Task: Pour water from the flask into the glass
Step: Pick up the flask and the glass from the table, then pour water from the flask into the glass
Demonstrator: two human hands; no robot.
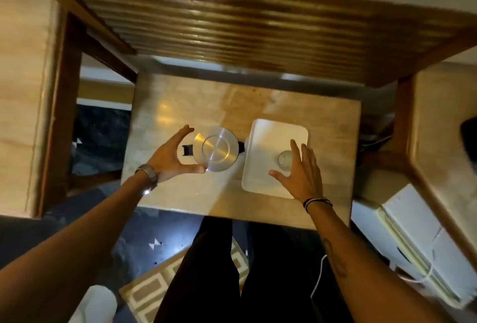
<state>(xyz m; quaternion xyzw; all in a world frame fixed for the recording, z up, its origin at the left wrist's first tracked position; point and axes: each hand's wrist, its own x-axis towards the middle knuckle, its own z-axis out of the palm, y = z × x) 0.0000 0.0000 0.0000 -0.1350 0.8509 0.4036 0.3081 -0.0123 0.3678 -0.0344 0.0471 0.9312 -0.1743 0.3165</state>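
Observation:
A steel flask (216, 149), seen from above as a round silver lid with a black handle on its left and a black spout on its right, stands on the small marble-topped table (180, 105). My left hand (173, 155) is spread open around its left side, thumb tip touching the lid's rim, fingers curved above the handle. A clear glass (285, 158) stands on a white rectangular tray (271, 136) to the right of the flask. My right hand (302, 170) hovers open over the tray with fingers apart, right next to the glass and partly covering it.
A dark wooden slatted frame (232, 20) overhangs the back of the table, with wooden legs at both sides. Light wood surfaces flank the table. White boxes (418, 240) and a white cable lie at the lower right. My dark-trousered legs and a patterned rug are below.

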